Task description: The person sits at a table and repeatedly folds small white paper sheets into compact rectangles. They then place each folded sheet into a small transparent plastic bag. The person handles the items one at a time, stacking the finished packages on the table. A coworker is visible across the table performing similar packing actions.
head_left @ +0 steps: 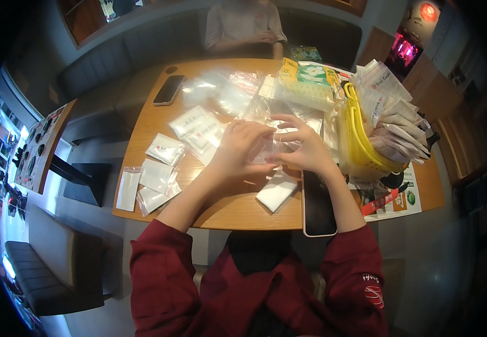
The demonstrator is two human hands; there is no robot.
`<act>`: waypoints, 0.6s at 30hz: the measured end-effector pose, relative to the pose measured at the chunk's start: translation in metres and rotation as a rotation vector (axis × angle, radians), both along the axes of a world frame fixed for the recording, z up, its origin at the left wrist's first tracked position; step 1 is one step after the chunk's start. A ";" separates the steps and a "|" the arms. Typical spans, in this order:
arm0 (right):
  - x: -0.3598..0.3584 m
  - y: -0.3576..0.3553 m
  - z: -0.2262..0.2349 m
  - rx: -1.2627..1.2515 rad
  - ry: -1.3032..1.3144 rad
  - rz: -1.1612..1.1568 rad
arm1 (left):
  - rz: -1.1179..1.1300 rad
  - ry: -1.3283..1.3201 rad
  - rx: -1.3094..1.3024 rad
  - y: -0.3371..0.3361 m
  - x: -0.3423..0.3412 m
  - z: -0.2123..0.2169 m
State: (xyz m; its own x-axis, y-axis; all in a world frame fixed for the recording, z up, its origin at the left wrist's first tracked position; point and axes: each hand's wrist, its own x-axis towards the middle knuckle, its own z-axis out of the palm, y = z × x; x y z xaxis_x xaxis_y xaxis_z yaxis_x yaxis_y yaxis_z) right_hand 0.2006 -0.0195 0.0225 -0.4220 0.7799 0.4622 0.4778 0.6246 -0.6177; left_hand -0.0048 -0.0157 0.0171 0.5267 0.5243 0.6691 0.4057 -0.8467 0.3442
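Note:
My left hand (242, 147) and my right hand (301, 144) face each other over the middle of the wooden table. Between their curved fingers and thumbs is a thin clear plastic bag (262, 150); its outline is hard to make out against the shine. A folded white napkin (277, 192) lies just below my hands, near the table's front edge. More clear bags (221, 92) are heaped beyond my left hand. To its left, several flat white packets (166, 149) in clear sleeves lie in loose groups.
A phone (318, 205) lies under my right forearm, overhanging the front edge. On the right stands a yellow basket (358, 132) full of wrapped packets (386, 106). A green-and-yellow package (309, 76) and another phone (169, 90) lie farther back. A person (244, 28) sits opposite.

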 end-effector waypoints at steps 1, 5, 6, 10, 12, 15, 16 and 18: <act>0.000 0.001 -0.002 0.005 0.031 0.014 | -0.010 -0.003 -0.018 0.002 -0.001 -0.002; 0.001 0.003 -0.003 -0.165 0.101 0.130 | -0.063 -0.025 -0.058 0.005 0.001 -0.005; 0.001 0.004 -0.007 -0.229 0.121 0.130 | -0.053 -0.014 -0.051 0.005 0.001 -0.005; -0.001 0.005 -0.014 -0.243 0.184 0.115 | -0.021 0.005 -0.007 0.007 0.002 -0.009; 0.001 0.004 -0.009 -0.341 0.261 0.094 | 0.039 0.000 -0.028 0.007 0.001 -0.009; 0.006 0.001 0.014 -0.503 0.244 -0.091 | 0.150 -0.169 -0.340 0.013 -0.007 -0.004; 0.009 0.001 0.019 -0.558 0.214 -0.176 | 0.153 -0.333 -0.577 0.016 -0.010 -0.002; 0.016 0.001 0.016 -0.591 0.039 -0.035 | 0.055 -0.621 -0.944 0.024 -0.021 0.000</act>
State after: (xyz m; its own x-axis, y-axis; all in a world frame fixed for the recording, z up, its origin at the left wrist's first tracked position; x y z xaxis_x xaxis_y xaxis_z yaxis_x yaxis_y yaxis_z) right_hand 0.2170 -0.0180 0.0382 -0.3828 0.9230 -0.0400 0.4620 0.1538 -0.8734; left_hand -0.0255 0.0085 0.0172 0.2014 0.9707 0.1312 -0.0299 -0.1278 0.9913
